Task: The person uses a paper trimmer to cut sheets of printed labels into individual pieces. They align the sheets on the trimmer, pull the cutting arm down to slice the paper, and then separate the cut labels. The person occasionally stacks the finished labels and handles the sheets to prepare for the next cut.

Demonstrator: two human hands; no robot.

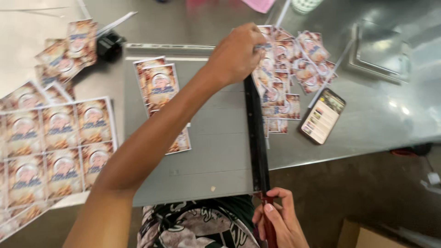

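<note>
A grey paper cutter board (pixel 216 151) lies on the metal table, its black blade arm (pixel 255 133) down along the right edge. My right hand (pixel 279 219) grips the red handle at the arm's near end. My left hand (pixel 236 53) reaches across the board, fingers closed, resting at the far end of the blade on a pile of cut printed cards (pixel 287 69). A strip of printed labels (pixel 158 89) lies on the board under my forearm.
Uncut printed sheets (pixel 55 147) lie at the left, with loose cards (pixel 64 55) and a black object (pixel 109 45) behind them. A phone (pixel 322 115) with a lit screen sits right of the card pile. A metal tray (pixel 381 50) stands far right.
</note>
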